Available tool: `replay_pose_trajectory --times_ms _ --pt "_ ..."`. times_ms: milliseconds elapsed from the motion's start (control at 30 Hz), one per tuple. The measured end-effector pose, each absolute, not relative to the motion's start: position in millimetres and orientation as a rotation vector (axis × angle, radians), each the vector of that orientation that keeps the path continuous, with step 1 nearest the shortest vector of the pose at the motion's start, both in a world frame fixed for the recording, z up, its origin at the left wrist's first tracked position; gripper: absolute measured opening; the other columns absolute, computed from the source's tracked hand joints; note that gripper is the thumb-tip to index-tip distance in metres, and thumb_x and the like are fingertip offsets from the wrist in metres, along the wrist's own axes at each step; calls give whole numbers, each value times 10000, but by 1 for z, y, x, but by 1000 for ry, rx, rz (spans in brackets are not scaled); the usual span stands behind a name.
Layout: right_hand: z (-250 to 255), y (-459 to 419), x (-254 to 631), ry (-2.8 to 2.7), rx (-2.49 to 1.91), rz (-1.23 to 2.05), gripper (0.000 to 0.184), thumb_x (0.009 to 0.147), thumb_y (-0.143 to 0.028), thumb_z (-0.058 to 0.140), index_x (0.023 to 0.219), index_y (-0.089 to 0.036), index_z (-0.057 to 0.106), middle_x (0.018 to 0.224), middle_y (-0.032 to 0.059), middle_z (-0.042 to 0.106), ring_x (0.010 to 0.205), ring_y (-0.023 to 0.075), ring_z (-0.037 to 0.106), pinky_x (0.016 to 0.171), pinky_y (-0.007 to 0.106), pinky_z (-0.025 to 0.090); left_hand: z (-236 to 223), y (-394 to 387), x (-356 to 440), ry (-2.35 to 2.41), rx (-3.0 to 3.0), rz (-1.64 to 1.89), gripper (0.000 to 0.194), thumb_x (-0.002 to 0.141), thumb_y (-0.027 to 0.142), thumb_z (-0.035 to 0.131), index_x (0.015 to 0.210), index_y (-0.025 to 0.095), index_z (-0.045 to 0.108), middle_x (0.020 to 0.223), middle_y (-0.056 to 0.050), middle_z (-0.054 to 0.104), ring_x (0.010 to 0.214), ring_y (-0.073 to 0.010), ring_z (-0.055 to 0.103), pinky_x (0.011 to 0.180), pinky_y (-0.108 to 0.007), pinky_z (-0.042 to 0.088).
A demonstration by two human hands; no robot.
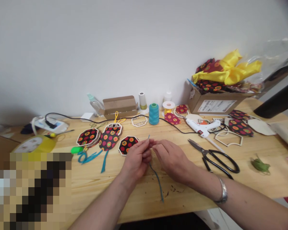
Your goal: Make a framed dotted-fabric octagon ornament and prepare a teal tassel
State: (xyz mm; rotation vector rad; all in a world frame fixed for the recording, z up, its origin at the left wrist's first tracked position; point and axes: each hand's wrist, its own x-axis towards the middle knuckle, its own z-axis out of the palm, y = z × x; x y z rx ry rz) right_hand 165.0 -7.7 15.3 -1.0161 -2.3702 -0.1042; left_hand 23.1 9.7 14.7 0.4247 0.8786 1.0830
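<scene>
Between the thumb and fingers of my left hand [139,156] a thin blue cord [159,182] is pinched. Its short end pokes up above the fingertips, while the long end hangs down over the table. My right hand [171,156] is closed in a pinch right beside the left fingertips; what lies in it is too small to make out. Just behind my left hand is an octagonal patterned fabric piece [128,144] with a pale rim, partly covered by that hand. A cone of blue thread [154,114] stands upright beyond both hands.
Black-handled scissors [214,156] lie open to the right, near a white glue gun [201,126] with its black cable. Left are stacked fabric octagons [87,137] and a tasselled piece [109,139]. A cardboard box [216,102] of fabric stands back right; yellow tape [36,144] lies left.
</scene>
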Motion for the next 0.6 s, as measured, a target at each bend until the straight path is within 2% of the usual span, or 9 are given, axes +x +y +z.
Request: replay_pose_trajectory --times_ms 167,300,600 --pt "15 -7 164 -2359 -975 -69 191 863 -73 346 831 -139 522 807 91 579 779 179 512 716 302 462 17 9 23 905 403 1096 174 643 205 719 755 89 654 697 -38 626 390 24 272 366 -107 197" --pt "14 -7 163 -2374 -969 -109 212 859 -65 328 796 -144 514 752 82 564 730 181 507 664 296 454 17 9 22 898 408 1097 159 663 199 698 772 90 661 781 -84 669 394 25 271 366 -102 204" --pt "15 -8 164 -2416 -996 -87 170 839 -59 381 836 -122 539 794 84 581 741 182 522 670 295 452 18 10 21 897 452 1111 162 662 206 704 763 90 652 805 -90 679 397 26 253 376 -109 184"
